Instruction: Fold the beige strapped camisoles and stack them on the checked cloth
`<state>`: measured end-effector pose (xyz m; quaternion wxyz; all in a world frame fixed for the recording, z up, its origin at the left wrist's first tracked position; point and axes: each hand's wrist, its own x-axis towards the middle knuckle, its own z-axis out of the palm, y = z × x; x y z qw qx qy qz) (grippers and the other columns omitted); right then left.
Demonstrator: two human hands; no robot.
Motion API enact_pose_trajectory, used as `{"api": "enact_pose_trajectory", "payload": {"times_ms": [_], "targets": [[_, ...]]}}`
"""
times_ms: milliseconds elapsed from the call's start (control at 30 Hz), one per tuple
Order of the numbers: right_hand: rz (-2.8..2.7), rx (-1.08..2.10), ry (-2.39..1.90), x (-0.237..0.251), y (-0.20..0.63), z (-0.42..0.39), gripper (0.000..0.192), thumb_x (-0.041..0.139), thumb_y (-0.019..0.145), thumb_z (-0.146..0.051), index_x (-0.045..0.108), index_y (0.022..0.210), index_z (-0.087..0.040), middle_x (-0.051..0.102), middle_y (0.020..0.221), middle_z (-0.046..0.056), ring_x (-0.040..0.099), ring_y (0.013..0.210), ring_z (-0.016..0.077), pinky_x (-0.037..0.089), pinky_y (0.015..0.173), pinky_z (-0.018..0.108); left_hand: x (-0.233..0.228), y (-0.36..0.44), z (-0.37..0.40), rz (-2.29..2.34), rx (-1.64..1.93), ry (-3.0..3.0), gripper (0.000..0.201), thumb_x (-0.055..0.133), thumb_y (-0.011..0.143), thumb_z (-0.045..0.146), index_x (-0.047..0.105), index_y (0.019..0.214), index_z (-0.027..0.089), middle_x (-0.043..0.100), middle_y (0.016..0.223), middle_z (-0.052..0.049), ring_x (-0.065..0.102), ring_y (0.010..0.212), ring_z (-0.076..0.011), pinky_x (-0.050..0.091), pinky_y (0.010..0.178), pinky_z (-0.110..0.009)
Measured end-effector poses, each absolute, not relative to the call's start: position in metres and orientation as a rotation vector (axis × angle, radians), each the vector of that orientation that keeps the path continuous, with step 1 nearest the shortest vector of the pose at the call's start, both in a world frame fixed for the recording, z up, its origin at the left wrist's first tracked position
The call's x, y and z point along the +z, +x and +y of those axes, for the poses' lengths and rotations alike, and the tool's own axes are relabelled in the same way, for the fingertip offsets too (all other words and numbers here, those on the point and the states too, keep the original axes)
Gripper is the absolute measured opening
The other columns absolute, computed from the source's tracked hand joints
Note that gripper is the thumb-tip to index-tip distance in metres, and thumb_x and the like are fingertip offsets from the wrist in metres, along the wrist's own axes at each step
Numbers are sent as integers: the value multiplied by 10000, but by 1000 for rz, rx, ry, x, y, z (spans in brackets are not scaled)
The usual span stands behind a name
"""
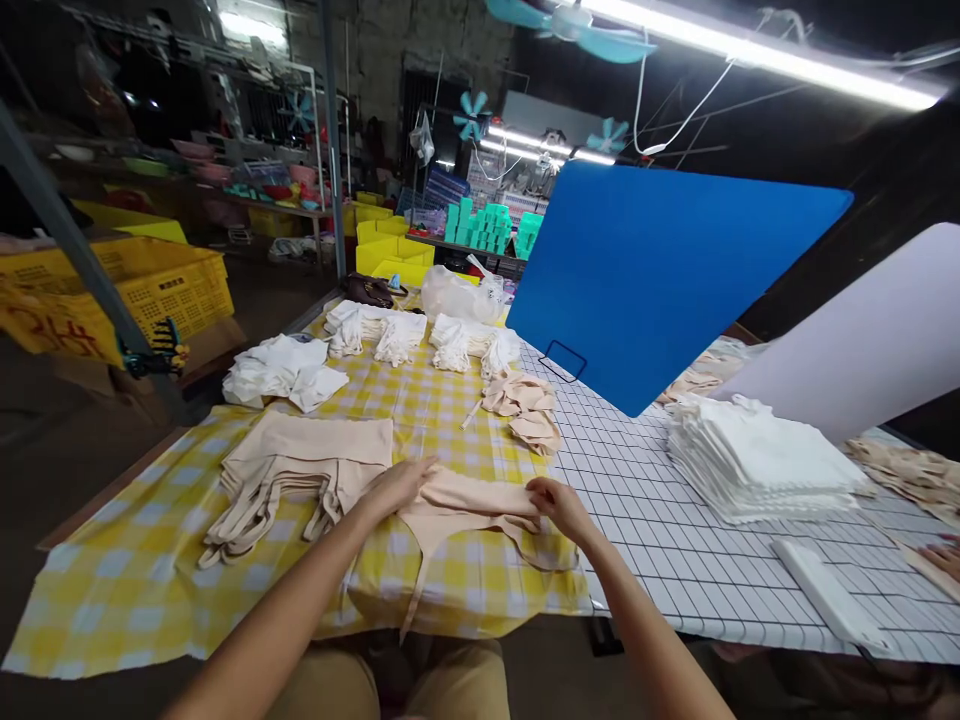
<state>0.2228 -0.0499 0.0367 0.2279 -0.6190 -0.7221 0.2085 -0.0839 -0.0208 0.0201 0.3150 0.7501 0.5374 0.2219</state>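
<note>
A beige strappy garment (480, 497), like a camisole top, lies spread before me on the yellow checked cloth (480, 580). One thin strap trails toward the table's front edge. My left hand (397, 487) is closed on its left end, partly covering it. At the right end, my right hand (559, 505) pinches the upper corner between thumb and fingers. Just left of my left hand is a layered stack of similar beige garments (307, 450), straps toward me. Beyond my hands lies a crumpled beige heap (521, 405).
White bundles (375, 328) and a loose white pile (281, 370) lie farther back. To the right are a tilted blue board (660, 270), a white garment stack (757, 455) and a long white object (829, 595). Another person's hand (946, 555) shows at the right edge.
</note>
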Motion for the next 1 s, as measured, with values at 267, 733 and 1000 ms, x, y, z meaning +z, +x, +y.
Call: {"api": "enact_pose_trajectory", "payload": {"times_ms": [267, 733, 1000], "targets": [[-1955, 556, -1750, 28, 232, -55, 189, 491, 719, -270, 673, 727, -219, 676, 677, 29, 603, 664, 203, 419, 616, 291, 14, -68, 1, 1465, 368, 2187, 213, 477, 764, 155, 597, 934, 199, 624, 905, -73, 579, 850, -214, 391, 707, -261], [-1737, 459, -1743, 20, 237, -55, 244, 520, 716, -353, 685, 601, -214, 652, 746, 62, 588, 712, 221, 439, 699, 359, 29, -63, 10, 1185, 654, 2083, 159, 512, 739, 290, 587, 656, 177, 618, 847, -16, 552, 744, -139, 402, 673, -219], [-1507, 718, -1398, 48, 208, -52, 300, 516, 793, -457, 648, 704, -202, 590, 1080, 92, 533, 1014, 242, 414, 856, 369, 22, -71, 14, 1263, 874, 1644, 223, 473, 730, 378, 519, 658, 173, 450, 499, 51, 417, 467, -106, 356, 481, -222]]}}
